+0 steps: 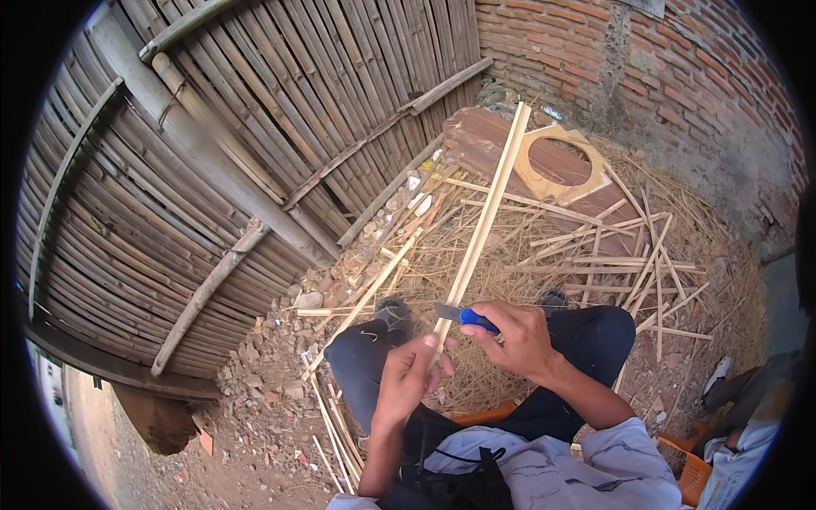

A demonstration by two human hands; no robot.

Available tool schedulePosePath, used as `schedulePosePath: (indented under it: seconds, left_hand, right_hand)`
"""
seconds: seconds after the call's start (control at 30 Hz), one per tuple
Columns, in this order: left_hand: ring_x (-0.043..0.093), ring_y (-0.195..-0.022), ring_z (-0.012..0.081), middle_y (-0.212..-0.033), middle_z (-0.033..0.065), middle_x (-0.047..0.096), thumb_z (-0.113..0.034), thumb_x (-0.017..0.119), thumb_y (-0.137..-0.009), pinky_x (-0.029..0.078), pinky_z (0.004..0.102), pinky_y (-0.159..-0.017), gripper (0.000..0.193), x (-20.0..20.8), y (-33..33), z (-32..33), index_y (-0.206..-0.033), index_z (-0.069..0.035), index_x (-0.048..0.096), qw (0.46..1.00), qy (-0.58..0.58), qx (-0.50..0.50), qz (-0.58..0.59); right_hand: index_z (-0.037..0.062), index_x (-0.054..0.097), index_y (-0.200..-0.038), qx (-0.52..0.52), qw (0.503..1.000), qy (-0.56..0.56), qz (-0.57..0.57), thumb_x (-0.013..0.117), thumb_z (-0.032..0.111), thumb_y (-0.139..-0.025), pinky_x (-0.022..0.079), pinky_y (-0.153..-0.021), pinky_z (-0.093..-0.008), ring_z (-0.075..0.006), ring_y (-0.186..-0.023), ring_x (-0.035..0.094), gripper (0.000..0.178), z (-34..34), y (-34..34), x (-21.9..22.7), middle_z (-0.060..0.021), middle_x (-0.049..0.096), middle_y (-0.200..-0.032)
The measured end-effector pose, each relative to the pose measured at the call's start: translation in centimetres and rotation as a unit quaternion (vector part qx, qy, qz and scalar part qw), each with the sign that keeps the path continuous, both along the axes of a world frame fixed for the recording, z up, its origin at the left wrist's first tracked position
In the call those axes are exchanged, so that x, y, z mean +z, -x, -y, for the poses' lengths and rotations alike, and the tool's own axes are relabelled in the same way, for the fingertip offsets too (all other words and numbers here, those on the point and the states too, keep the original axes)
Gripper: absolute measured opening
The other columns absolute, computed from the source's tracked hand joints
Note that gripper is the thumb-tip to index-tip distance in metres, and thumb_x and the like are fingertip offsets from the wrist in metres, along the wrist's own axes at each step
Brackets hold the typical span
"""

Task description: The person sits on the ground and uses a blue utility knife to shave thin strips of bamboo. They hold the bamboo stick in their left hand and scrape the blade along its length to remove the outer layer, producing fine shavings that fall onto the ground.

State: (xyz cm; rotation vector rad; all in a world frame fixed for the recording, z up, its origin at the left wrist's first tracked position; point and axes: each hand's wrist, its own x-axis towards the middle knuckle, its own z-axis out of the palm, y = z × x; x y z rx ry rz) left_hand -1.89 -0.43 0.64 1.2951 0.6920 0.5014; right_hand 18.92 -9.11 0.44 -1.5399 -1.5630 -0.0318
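A long pale strip of split bamboo (pixel 486 223) slants up and away from my lap, with a lengthwise line running down its face. My left hand (pixel 411 374) is closed around its near end, between my knees. In my right hand (pixel 515 340) is a knife with a blue handle (pixel 478 321), the fingers wrapped round it. The short dark blade (pixel 448 312) lies across the strip, just beyond my left fingers. I cannot tell how deep the blade sits in the bamboo.
Thin bamboo strips (pixel 646 263) and shavings (pixel 527 280) litter the ground ahead. A brown board (pixel 476 140) carries a yellowish frame with a round hole (pixel 602 157). A bamboo wall (pixel 280 110) stands left, a brick wall (pixel 544 42) behind. Another person (pixel 739 408) sits at right.
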Motion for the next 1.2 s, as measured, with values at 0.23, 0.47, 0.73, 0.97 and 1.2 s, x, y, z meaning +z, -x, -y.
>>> schedulePosePath:
  seconds: [0.23, 0.47, 0.73, 0.97, 1.2]
  left_hand:
    - [0.05, -0.055, 0.0037, -0.079, 0.0031, 0.072, -0.027, 0.053, -0.118, 0.039, 0.0241, -0.051, 0.037, -0.3, -0.1, 0.3, -0.121, 0.0, 0.077, 0.998, -0.062, 0.018, -0.01]
    - [0.049, -0.06, 0.0033, -0.075, -0.0008, 0.068, -0.026, 0.057, -0.117, 0.04, 0.0261, -0.055, 0.033, 0.4, -0.3, 1.1, -0.121, -0.002, 0.079, 0.987, -0.139, 0.047, -0.058]
    - [0.048, -0.062, 0.0039, -0.072, -0.0015, 0.065, -0.026, 0.056, -0.117, 0.04, 0.0271, -0.057, 0.035, 0.6, 0.4, 1.7, -0.127, -0.002, 0.079, 0.987, -0.127, 0.052, -0.08]
    - [0.049, -0.063, 0.0049, -0.071, -0.0011, 0.064, -0.025, 0.056, -0.117, 0.041, 0.0275, -0.058, 0.034, 0.0, 2.1, 2.0, -0.125, -0.002, 0.08, 0.985, -0.137, 0.033, -0.095]
    - [0.045, -0.056, 0.0026, -0.071, -0.0015, 0.066, -0.026, 0.057, -0.117, 0.037, 0.0252, -0.052, 0.034, -0.8, 4.4, 1.7, -0.124, -0.003, 0.081, 0.982, -0.14, 0.023, -0.122]
  right_hand:
    - [0.0093, 0.074, -0.11, 0.017, 0.999, -0.015, 0.042, 0.082, 0.032, -0.097, 0.059, -0.058, -0.0372, -0.0256, -0.072, 0.077, 0.028, -0.4, 1.3, -0.6, -0.0064, 0.079, -0.096]
    - [0.0052, 0.076, -0.106, -0.006, 0.998, -0.028, 0.048, 0.085, 0.03, -0.094, 0.059, -0.059, -0.0369, -0.0276, -0.071, 0.077, 0.029, -0.4, 0.9, 0.2, -0.0098, 0.078, -0.09]
    - [0.0049, 0.077, -0.109, -0.048, 0.995, -0.051, 0.069, 0.084, 0.03, -0.096, 0.06, -0.061, -0.037, -0.028, -0.074, 0.079, 0.029, -0.9, -1.9, 0.8, -0.0099, 0.08, -0.094]
    - [0.0008, 0.077, -0.106, -0.097, 0.991, -0.062, 0.069, 0.08, 0.03, -0.099, 0.06, -0.063, -0.0376, -0.0296, -0.07, 0.078, 0.03, -1.9, -7.3, 2.9, -0.0152, 0.08, -0.091]
    - [0.0055, 0.079, -0.11, -0.183, 0.98, -0.037, 0.074, 0.073, 0.039, -0.104, 0.053, -0.059, -0.0413, -0.0325, -0.061, 0.072, 0.034, -5.3, -15.7, 5.2, -0.0165, 0.074, -0.076]
